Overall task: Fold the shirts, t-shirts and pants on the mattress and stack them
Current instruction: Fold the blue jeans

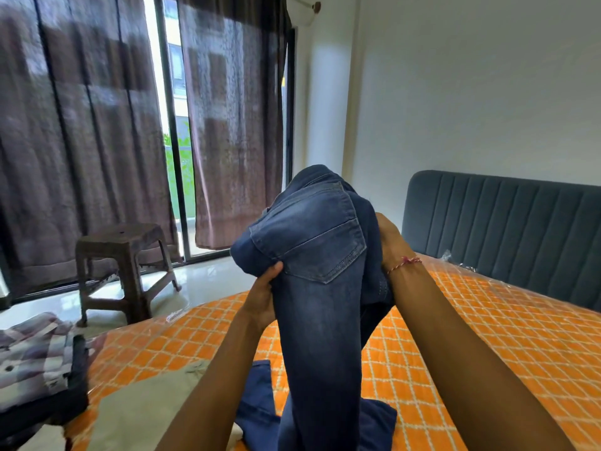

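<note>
Right side of the mattress (487,336) is wide open orange quilt up to the headboard (504,219). Left side is crowded: a folded stack (35,362) at the edge, a beige garment (140,411) beside it, and the raised jeans (318,288) block the middle.

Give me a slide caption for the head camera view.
Both hands, left hand and right hand, hold blue jeans above the orange mattress.
</note>
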The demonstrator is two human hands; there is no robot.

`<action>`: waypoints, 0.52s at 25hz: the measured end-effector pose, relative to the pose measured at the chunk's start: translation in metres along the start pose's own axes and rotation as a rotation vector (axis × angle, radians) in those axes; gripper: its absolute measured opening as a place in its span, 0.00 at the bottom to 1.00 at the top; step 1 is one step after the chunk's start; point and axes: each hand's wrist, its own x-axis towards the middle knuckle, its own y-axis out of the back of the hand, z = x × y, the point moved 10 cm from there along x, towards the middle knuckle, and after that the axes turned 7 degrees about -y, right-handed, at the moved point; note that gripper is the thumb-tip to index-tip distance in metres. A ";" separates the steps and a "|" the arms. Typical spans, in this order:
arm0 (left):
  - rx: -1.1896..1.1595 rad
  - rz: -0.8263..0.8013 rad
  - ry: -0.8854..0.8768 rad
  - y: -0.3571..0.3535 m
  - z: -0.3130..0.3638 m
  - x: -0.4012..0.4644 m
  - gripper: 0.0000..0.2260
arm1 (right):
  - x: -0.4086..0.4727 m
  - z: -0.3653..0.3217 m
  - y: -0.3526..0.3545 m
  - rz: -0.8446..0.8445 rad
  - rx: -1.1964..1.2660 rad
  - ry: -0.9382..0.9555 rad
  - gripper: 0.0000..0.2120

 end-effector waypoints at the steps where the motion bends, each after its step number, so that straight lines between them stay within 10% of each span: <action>1: 0.024 0.013 -0.033 -0.002 0.012 0.003 0.29 | 0.014 0.007 0.000 0.024 -0.027 -0.006 0.15; 6: 0.198 0.063 -0.088 0.012 0.040 0.013 0.24 | 0.040 0.028 -0.002 0.096 0.320 -0.117 0.17; 9: 0.265 0.102 -0.060 0.028 0.034 0.008 0.15 | 0.043 0.025 0.020 0.095 -0.001 -0.013 0.12; 13: 0.473 0.251 -0.203 0.069 0.077 0.007 0.10 | 0.055 0.060 0.032 -0.045 -0.084 -0.384 0.11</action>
